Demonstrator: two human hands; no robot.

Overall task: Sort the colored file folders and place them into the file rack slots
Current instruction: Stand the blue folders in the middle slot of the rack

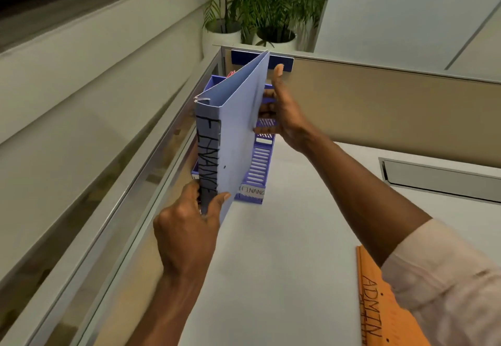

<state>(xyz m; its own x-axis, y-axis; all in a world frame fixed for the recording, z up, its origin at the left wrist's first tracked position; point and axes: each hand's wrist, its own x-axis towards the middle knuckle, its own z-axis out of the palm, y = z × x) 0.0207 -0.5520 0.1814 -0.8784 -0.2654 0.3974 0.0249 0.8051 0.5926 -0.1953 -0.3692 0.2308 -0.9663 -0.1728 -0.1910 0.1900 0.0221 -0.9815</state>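
Note:
A light blue folder (238, 139) with "FINANCE" handwritten on its spine stands upright above the desk, in front of a blue plastic file rack (260, 166). My left hand (187, 226) pinches the bottom of its spine. My right hand (279, 112) grips its far upper edge, thumb up. The rack's right slot carries a white "FINANC" label (252, 191); its left side is hidden behind the folder. Something pink pokes out at the rack's far end (231, 73). An orange folder (385, 305) marked "ADMIN" lies flat at the lower right, partly under my right sleeve.
The white desk (284, 264) meets a glass partition with a metal rail (151, 177) on the left and a beige divider panel (379, 101) behind. A cable tray slot (439, 180) is set into the desk at right. Potted plants (260, 28) stand beyond the divider.

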